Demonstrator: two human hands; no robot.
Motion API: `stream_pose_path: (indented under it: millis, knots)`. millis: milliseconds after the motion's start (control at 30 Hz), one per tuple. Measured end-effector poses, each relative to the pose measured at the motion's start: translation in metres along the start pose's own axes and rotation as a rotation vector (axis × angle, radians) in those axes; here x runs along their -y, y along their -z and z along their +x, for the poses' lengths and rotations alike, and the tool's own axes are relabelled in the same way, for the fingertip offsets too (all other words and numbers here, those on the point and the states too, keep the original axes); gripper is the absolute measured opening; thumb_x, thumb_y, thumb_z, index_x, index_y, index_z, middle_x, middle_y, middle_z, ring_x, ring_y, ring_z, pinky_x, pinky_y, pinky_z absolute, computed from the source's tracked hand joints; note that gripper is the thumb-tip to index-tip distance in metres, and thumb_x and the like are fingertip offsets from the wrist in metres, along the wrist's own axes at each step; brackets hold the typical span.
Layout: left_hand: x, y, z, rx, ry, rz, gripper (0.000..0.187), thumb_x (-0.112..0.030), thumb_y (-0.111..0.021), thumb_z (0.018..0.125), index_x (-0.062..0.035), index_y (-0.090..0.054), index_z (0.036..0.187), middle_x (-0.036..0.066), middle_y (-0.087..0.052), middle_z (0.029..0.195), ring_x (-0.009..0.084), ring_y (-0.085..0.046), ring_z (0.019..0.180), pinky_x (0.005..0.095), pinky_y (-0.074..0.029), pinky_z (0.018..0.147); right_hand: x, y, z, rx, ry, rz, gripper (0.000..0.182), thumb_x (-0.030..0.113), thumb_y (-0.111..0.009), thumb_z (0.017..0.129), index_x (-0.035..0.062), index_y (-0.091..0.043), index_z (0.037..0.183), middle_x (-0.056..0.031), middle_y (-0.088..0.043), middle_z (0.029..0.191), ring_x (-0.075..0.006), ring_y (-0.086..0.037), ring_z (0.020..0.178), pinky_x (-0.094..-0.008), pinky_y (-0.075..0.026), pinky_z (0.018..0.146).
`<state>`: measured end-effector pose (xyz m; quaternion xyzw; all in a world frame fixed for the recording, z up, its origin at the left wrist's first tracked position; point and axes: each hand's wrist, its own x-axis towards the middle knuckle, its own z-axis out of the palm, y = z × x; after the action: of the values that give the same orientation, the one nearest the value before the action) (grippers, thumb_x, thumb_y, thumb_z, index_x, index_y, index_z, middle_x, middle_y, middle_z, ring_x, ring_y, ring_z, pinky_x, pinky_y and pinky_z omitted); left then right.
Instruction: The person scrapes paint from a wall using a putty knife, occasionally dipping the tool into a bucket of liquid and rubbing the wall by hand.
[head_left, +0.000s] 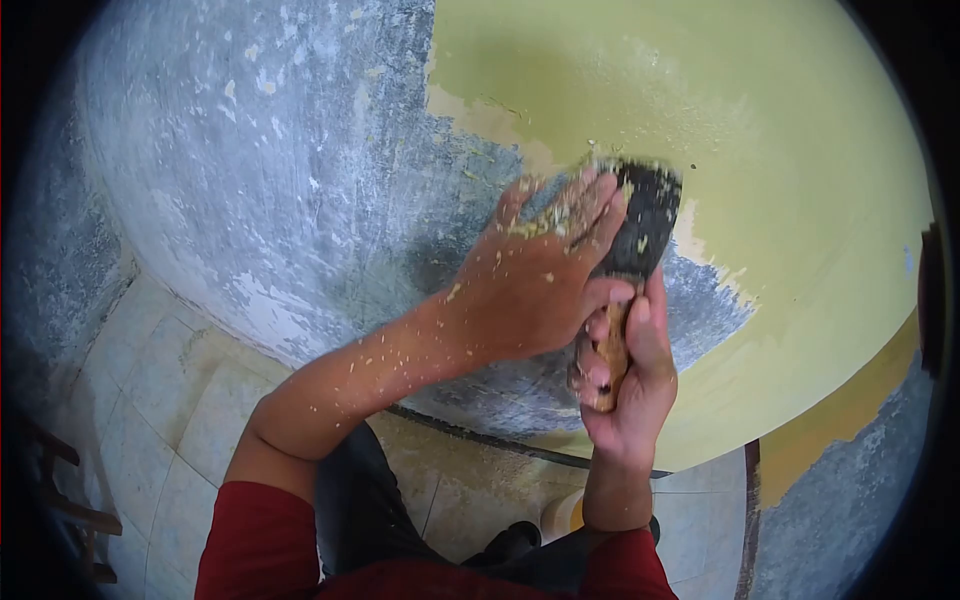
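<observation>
Scraper (643,240), wide dark blade on a wooden handle (616,347): in front of the wall (330,150), right of its middle, where yellow-green paint (790,190) borders grey surface (270,190). Blade uppermost, leaning slightly right; its top end is blurred and edged with flakes (625,163). Contact of that end with the wall: cannot tell.

Right hand (637,385): fingers curled around the handle, thumb along its right side; grip closed, palm partly turned to view.

Left hand (530,278): crosses from the left, back of hand showing. Fingers extended, overlapping the left edge of the blade; thumb at the top of the handle, just above the right hand. Cannot tell whether they clasp the blade or only press on it. Pale flakes cling to the fingers and knuckles; finer specks along the forearm (380,355).

Wall: paint covers the upper right and runs down to the lower right edge; grey area fills the left and continues below the blade. Ragged cream strip (475,118) along part of the boundary.

Below the wall's bottom edge: tiled floor (190,395), dusty near the wall; yellowish container (564,513), partly hidden by the right forearm. Dark trouser leg (365,500) and red sleeve (262,540) nearer.
</observation>
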<state>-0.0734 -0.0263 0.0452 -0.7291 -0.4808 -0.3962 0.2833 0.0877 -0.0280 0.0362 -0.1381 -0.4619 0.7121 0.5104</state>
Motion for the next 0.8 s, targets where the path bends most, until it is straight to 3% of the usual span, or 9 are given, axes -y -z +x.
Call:
stream_pose_path:
  millis: [67,233,300,433,567,800]
  knots:
    - [-0.002,-0.012,-0.021,0.077,-0.006,-0.096,0.067,-0.042,-0.054,0.096,0.0023,-0.04,0.145,0.023,-0.041,0.15,0.0351,-0.038,0.141,0.0534,-0.022,0.112,-0.008,0.014,-0.012,0.056,-0.032,-0.055,0.059,0.03,-0.047,0.104,0.018,-0.022,0.156,-0.0035,-0.055,0.086,-0.0059,-0.046,0.05,-0.0168,-0.037,0.039]
    - [-0.001,-0.012,-0.005,-0.003,-0.013,-0.041,0.066,-0.041,-0.055,0.094,0.0053,-0.046,0.14,0.023,-0.046,0.147,0.034,-0.04,0.14,0.0541,-0.024,0.112,-0.005,0.013,0.003,-0.012,-0.019,-0.051,0.058,0.029,-0.046,0.105,0.0181,-0.022,0.156,-0.0044,-0.055,0.087,-0.0064,-0.046,0.05,-0.0174,-0.036,0.039]
    - [-0.004,-0.001,-0.001,0.055,0.025,-0.038,0.066,-0.04,-0.054,0.096,0.0019,-0.04,0.145,0.022,-0.039,0.152,0.0343,-0.038,0.142,0.0551,-0.023,0.11,0.0,0.002,-0.001,-0.02,0.016,-0.027,0.057,0.026,-0.047,0.104,0.016,-0.023,0.155,-0.0071,-0.054,0.087,-0.007,-0.045,0.048,-0.0183,-0.037,0.036]
    - [-0.007,-0.015,-0.022,0.061,0.02,-0.026,0.063,-0.036,-0.052,0.097,0.0024,-0.039,0.146,0.023,-0.039,0.152,0.0352,-0.037,0.142,0.0554,-0.024,0.11,-0.004,0.011,-0.01,-0.048,-0.083,-0.039,0.054,0.026,-0.045,0.105,0.0175,-0.026,0.154,-0.0073,-0.054,0.086,-0.0067,-0.044,0.049,-0.0183,-0.038,0.036]
    - [0.001,-0.004,-0.008,0.015,0.03,0.024,0.065,-0.041,-0.051,0.096,0.0043,-0.044,0.142,0.023,-0.044,0.148,0.0342,-0.04,0.14,0.0559,-0.023,0.111,-0.003,-0.001,0.002,-0.023,-0.031,-0.042,0.054,0.026,-0.042,0.107,0.0223,-0.023,0.157,-0.004,-0.055,0.087,-0.0063,-0.043,0.051,-0.0188,-0.035,0.04]
    - [0.003,-0.004,-0.002,0.04,-0.014,-0.008,0.067,-0.042,-0.051,0.098,0.003,-0.038,0.146,0.023,-0.039,0.152,0.0337,-0.037,0.142,0.0546,-0.023,0.111,-0.001,-0.003,0.002,-0.02,-0.022,0.001,0.055,0.027,-0.045,0.105,0.0189,-0.024,0.155,-0.0052,-0.055,0.087,-0.0059,-0.044,0.049,-0.0177,-0.038,0.037]
